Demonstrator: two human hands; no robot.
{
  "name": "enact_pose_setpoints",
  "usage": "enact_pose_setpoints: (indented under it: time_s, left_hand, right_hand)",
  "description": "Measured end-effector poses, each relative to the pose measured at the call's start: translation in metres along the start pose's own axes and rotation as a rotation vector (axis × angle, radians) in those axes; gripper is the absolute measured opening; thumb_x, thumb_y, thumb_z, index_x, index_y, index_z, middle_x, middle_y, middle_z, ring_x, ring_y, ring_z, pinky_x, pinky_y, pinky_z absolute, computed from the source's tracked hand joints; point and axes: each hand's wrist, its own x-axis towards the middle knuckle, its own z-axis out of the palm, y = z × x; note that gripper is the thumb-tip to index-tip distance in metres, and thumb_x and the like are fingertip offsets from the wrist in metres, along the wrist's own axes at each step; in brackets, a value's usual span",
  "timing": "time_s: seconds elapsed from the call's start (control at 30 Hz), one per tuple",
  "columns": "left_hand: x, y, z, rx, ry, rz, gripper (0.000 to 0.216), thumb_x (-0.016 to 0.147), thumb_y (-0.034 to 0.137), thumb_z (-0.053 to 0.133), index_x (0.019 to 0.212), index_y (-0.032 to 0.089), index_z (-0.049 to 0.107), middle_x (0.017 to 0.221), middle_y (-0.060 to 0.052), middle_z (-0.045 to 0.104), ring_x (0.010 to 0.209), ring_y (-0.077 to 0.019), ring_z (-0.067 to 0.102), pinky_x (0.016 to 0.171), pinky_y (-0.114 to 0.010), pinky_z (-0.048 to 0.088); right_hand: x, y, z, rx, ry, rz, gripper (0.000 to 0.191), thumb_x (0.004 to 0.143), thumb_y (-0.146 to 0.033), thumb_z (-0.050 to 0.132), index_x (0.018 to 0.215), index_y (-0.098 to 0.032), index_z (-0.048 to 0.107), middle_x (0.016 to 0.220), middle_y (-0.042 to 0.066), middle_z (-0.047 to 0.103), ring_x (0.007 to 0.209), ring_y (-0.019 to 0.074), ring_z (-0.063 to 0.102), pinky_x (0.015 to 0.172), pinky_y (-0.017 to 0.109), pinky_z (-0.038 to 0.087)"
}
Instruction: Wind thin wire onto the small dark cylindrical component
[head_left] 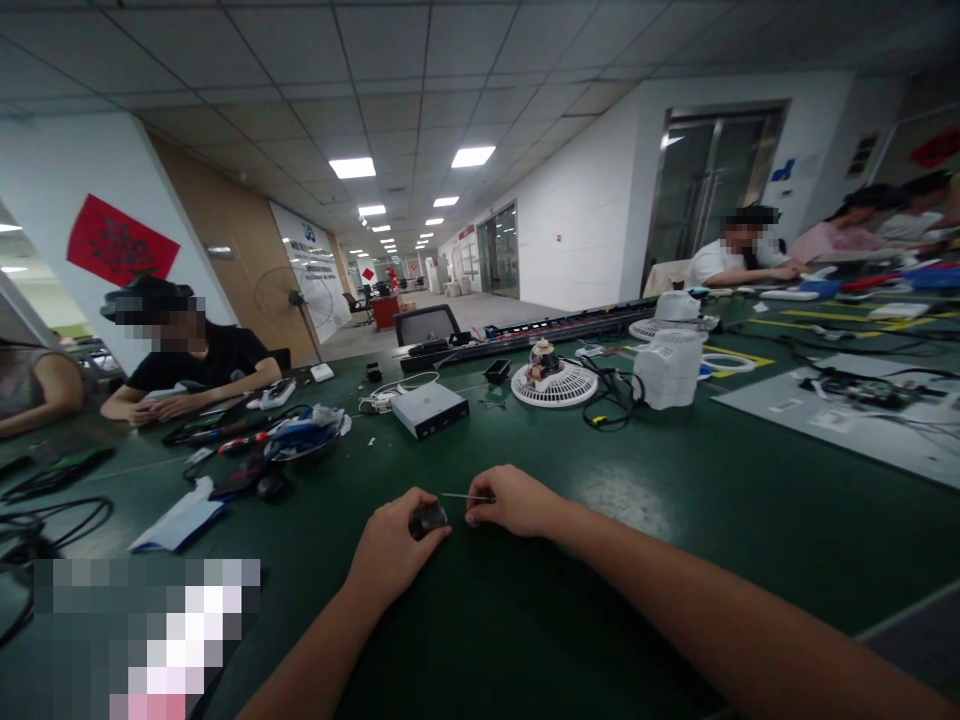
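Small dark part [429,519] is low centre, just above the table, pinched between thumb and fingertips of the left hand [394,548]. Too small and blurred to say what kind of part. Right hand [514,500] is just beside it, fingers curled tight on a thin metal rod [459,496]; rod lies roughly level, tip pointing left over the part. Can't tell if tip and part touch.

Surface: dark green table mat [675,540], matte with a dull glare patch right of the hands. Bare around the hands.

Mid-table: grey box [430,409], white fan grille [555,385] lying flat with a motor [541,362] on it, white fan housing [670,370] upright to its right. Left: black mouse [270,487], white folded sheet [178,520], tangle of cables and tools [300,435]. Right: grey sheet [862,420] with wired parts on it. Long black strip [540,330] along the far edge.

Room: open office floor, tiled ceiling with lit panels [352,167], long corridor behind. Red paper square [120,242] on the left wall, pedestal fan [289,300] near it, glass door [709,180] on the right. One person in a black shirt [202,365] seated left, arms on the table; a person in white [739,262] seated far right, more people behind.
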Motion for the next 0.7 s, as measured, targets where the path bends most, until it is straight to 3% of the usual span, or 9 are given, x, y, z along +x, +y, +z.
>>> enact_pose_setpoints:
  time_s: [0.17,0.33,0.53,0.7]
  left_hand:
    - [-0.001,0.0,0.002,0.034,-0.013,0.034,0.025,0.075,0.036,0.069,0.097,0.026,0.064,0.092,0.0,0.071,0.086,-0.0218,0.064,0.074,-0.032,0.045]
    - [-0.003,0.001,0.003,-0.015,-0.003,0.106,0.028,0.076,0.036,0.07,0.101,0.026,0.06,0.096,0.0,0.069,0.086,-0.0211,0.062,0.075,-0.032,0.045]
    - [-0.006,0.002,0.005,-0.03,0.037,0.166,0.028,0.077,0.037,0.071,0.097,0.024,0.057,0.094,-0.001,0.066,0.086,-0.0212,0.062,0.075,-0.033,0.047]
    - [-0.007,-0.002,0.006,0.034,0.047,0.255,0.025,0.077,0.035,0.072,0.095,0.023,0.059,0.092,-0.002,0.067,0.084,-0.0213,0.062,0.074,-0.034,0.048]
  right_hand:
    - [0.002,-0.002,0.004,0.169,0.051,-0.003,0.016,0.076,-0.03,0.071,0.086,-0.018,0.073,0.078,0.002,0.07,0.071,0.0154,0.062,0.06,0.024,0.042]
    - [0.002,-0.008,0.008,0.361,0.113,-0.108,0.013,0.077,-0.026,0.07,0.086,-0.018,0.075,0.077,0.001,0.071,0.07,0.0141,0.062,0.063,0.023,0.044]
    - [-0.002,-0.015,0.009,0.338,0.149,-0.139,0.009,0.074,-0.022,0.072,0.081,-0.017,0.075,0.076,0.0,0.069,0.067,0.0131,0.061,0.062,0.023,0.043]
    - [-0.002,-0.011,0.011,0.342,0.081,-0.108,0.014,0.073,-0.026,0.073,0.082,-0.016,0.072,0.072,-0.001,0.067,0.063,0.0117,0.057,0.056,0.022,0.041]
